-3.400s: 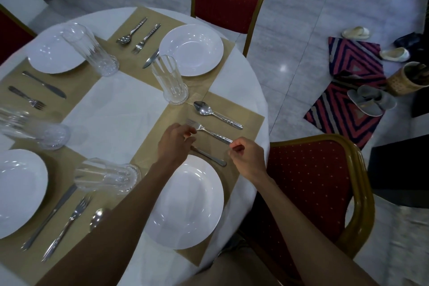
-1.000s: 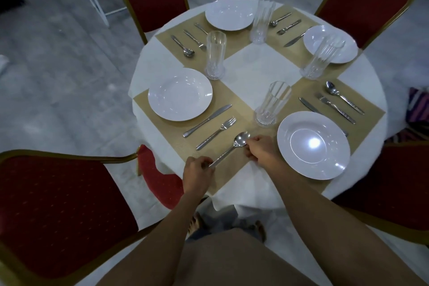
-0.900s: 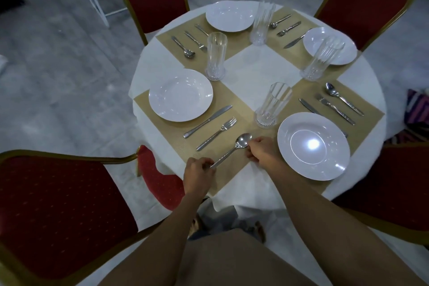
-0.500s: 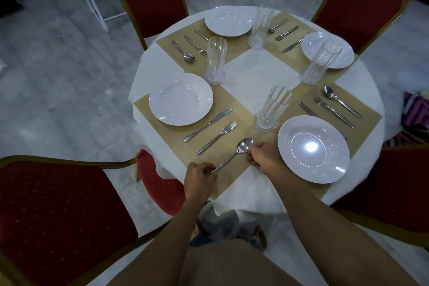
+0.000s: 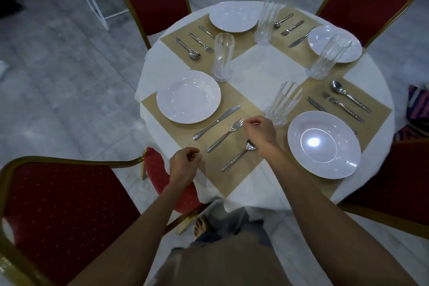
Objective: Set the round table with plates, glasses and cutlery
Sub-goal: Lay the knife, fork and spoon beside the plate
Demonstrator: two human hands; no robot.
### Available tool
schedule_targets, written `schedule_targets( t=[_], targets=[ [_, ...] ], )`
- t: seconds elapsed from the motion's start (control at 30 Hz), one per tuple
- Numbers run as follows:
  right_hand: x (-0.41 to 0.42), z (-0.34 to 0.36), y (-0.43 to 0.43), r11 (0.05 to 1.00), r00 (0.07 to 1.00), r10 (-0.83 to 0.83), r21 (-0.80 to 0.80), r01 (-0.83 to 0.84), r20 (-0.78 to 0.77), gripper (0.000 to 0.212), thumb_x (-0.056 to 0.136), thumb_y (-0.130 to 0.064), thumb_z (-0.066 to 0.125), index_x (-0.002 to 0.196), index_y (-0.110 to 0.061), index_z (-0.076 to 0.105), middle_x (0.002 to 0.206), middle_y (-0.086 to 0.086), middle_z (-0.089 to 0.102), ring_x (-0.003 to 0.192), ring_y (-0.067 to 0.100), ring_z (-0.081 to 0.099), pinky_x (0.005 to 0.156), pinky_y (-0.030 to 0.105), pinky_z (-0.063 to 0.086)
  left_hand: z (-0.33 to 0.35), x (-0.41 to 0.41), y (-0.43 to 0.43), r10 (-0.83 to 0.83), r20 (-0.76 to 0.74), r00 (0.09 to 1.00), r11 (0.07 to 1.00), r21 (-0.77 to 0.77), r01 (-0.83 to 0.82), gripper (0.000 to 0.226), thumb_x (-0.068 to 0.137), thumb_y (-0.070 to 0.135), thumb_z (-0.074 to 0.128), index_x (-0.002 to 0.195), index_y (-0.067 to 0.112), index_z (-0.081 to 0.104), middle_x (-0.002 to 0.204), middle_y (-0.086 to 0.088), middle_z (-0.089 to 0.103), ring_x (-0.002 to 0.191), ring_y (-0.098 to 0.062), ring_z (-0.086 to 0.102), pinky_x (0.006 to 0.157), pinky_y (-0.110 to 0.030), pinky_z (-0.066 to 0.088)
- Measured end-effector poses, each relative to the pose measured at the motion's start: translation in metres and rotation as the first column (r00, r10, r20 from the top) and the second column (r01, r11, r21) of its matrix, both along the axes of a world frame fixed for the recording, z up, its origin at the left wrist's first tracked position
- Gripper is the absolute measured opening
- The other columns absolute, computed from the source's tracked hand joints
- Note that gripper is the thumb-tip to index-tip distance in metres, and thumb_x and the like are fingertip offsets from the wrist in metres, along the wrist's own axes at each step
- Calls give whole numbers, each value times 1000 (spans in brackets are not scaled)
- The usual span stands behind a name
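Note:
The round table (image 5: 262, 69) has a white cloth and tan placemats (image 5: 250, 111). Each setting has a white plate, a tall glass and cutlery. On the near-left mat a knife (image 5: 216, 122), a fork (image 5: 224, 136) and a spoon (image 5: 236, 159) lie side by side, right of a plate (image 5: 188, 96). My right hand (image 5: 260, 133) is over the spoon's bowl, its curled fingertips at the fork's tines; contact is unclear. My left hand (image 5: 184, 162) is curled at the mat's near corner, holding nothing, just short of the fork's handle.
A glass (image 5: 282, 103) stands just beyond my right hand, beside the near-right plate (image 5: 323, 144). Red chairs with gold frames ring the table: one at near left (image 5: 58, 204), one at near right (image 5: 394, 183), two at the back. A striped rug (image 5: 417, 109) lies at the right edge.
Both hands have let go of the spoon, which now lies on the mat. My right hand has moved up to the fork's tines and my left hand has shifted left.

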State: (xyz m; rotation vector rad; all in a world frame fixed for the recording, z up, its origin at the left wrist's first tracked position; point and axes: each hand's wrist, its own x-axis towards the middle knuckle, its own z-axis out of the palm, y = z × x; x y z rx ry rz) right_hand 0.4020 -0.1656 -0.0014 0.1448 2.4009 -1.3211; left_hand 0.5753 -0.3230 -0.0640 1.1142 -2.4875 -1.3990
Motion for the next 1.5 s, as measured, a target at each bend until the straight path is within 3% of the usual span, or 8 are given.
schedule_targets(
  t=[0.13, 0.3, 0.53, 0.67, 1.27, 1.4, 1.5],
  targets=[
    [8, -4, -25, 940, 953, 296, 198, -279, -63, 14, 87, -21, 60, 90, -26, 73, 96, -13, 70, 92, 11, 65, 75, 23, 45, 1, -18, -2, -71, 10, 997, 997, -37, 71, 21, 87, 23, 71, 107, 15, 72, 96, 3, 72, 87, -10, 65, 85, -25, 53],
    [17, -28, -42, 787, 830, 553, 372, -492, -72, 32, 89, -9, 57, 114, -22, 71, 120, -1, 68, 109, 21, 63, 93, 31, 51, -7, -35, 6, -131, 74, 989, 986, -90, 137, 24, 83, 21, 73, 107, 18, 71, 95, 4, 66, 85, -10, 62, 79, -28, 54],
    [14, -44, -37, 627, 736, 676, 506, -592, 23, 31, 87, -4, 58, 113, -19, 60, 103, 8, 64, 92, 27, 63, 76, 37, 54, -13, -36, 11, -111, 114, 987, 985, -121, 125, 15, 83, 24, 72, 98, 24, 69, 95, 5, 60, 85, -10, 59, 75, -26, 51],
    [12, -47, -39, 591, 697, 716, 499, -634, 38, 25, 85, -4, 63, 105, -18, 60, 96, 5, 60, 86, 24, 63, 74, 38, 55, -13, -30, 11, -131, 98, 987, 981, -129, 143, 11, 84, 20, 73, 95, 22, 71, 92, 4, 60, 79, -6, 56, 71, -17, 42],
    [20, -45, -37, 578, 675, 736, 467, -669, 55, 21, 83, -6, 66, 101, -18, 62, 95, 6, 65, 88, 25, 63, 76, 39, 55, -14, -25, 18, -157, 48, 986, 975, -154, 163, 14, 84, 24, 73, 98, 23, 73, 91, 6, 63, 85, -10, 56, 77, -29, 51],
    [18, -44, -37, 571, 672, 738, 471, -672, 64, 26, 84, -4, 63, 105, -19, 62, 97, 5, 65, 86, 24, 63, 76, 40, 56, -12, -25, 17, -155, 51, 987, 977, -141, 161, 14, 84, 24, 73, 98, 23, 73, 90, 5, 62, 84, -9, 56, 77, -25, 50],
    [10, -41, -38, 584, 671, 741, 470, -662, 24, 27, 88, -6, 61, 110, -22, 61, 90, 0, 61, 78, 19, 58, 65, 30, 46, -6, -27, 13, -113, 37, 993, 990, -81, 115, 14, 83, 26, 74, 97, 22, 74, 87, 8, 65, 80, -6, 58, 72, -16, 45]
  ],
)
